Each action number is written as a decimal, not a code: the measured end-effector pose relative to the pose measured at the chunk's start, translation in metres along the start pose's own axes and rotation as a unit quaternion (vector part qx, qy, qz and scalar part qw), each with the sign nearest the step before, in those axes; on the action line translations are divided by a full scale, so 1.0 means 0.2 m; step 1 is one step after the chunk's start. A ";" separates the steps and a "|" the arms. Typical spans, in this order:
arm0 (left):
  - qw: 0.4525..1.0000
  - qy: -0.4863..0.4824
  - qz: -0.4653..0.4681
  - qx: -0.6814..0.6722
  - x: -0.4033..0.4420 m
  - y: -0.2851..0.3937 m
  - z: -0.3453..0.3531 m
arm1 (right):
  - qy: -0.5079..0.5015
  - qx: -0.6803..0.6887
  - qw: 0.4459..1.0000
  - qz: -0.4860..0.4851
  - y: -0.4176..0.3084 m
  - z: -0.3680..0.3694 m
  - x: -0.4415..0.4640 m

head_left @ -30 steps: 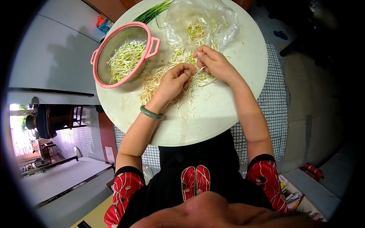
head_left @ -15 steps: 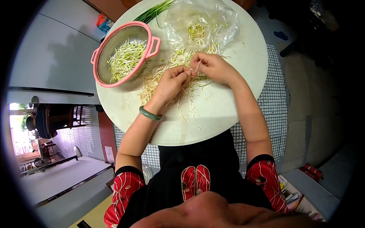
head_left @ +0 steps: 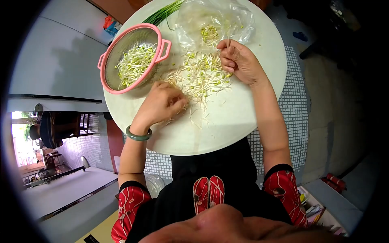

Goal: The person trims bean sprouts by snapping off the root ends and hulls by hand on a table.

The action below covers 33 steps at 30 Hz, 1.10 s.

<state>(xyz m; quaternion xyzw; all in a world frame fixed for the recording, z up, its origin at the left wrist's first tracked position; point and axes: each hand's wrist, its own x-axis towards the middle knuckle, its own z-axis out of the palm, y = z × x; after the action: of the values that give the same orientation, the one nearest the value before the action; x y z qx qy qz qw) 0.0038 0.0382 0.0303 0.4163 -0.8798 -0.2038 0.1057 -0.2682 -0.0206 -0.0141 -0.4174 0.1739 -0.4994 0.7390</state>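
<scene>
My right hand (head_left: 241, 62) is raised over the right side of the heap, pinching a thin pale bean sprout (head_left: 228, 42) between thumb and fingertips. Below and left of it, loose bean sprouts (head_left: 204, 77) with yellow-green heads are spread on the table. My left hand (head_left: 162, 103) hovers low over the left part of the heap, where thin pale root ends lie. Its fingers are curled, the thumb close to the index finger; whatever may be between them is hidden. A pink-rimmed mesh strainer (head_left: 107, 79) stands just beyond my left hand, holding bean sprouts (head_left: 135, 65).
A clear plastic bag (head_left: 243, 26) with more sprouts inside lies at the table's far side. Beside it is a bundle of green stalks (head_left: 164, 12). The round white table (head_left: 227, 125) has its near edge against my lap. A person (head_left: 48, 127) is visible far off at left.
My hands have moved apart from where they met over the heap. The left went toward me and left; the right rose slightly away and right, with a sprout in its fingers.
</scene>
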 end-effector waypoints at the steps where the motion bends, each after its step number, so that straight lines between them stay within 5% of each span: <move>1: 1.000 0.015 -0.011 0.018 0.00 0.00 -0.01 | 0.002 -0.013 1.000 0.000 0.00 0.00 0.00; 5: 0.983 0.136 0.051 0.112 0.10 -0.01 0.07 | 0.013 -0.020 0.999 0.024 0.00 -0.02 0.01; 16: 0.983 0.147 0.046 0.099 0.17 -0.07 0.17 | 0.040 -0.055 0.996 0.060 -0.02 0.02 0.01; 19: 0.944 0.130 -0.121 -0.277 0.17 -0.09 0.19 | 0.048 -0.064 0.995 0.065 -0.01 0.02 0.01; 22: 0.842 0.133 -0.130 -0.507 0.21 -0.08 0.19 | 0.044 -0.102 0.991 0.079 0.04 0.04 0.03; 27: 0.780 0.098 -0.127 -0.605 0.26 -0.05 0.20 | 0.021 -0.225 0.970 0.088 0.10 0.11 0.03; 33: 0.756 0.063 -0.157 -0.633 0.28 -0.03 0.22 | 0.073 -0.179 0.979 0.059 0.11 0.09 0.05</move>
<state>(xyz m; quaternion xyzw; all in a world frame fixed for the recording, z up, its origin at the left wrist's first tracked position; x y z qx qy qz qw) -0.0431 0.0045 -0.0115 0.3988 -0.4639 -0.7008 0.3670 -0.2388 -0.0178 -0.0201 -0.4943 0.3379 -0.4449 0.6660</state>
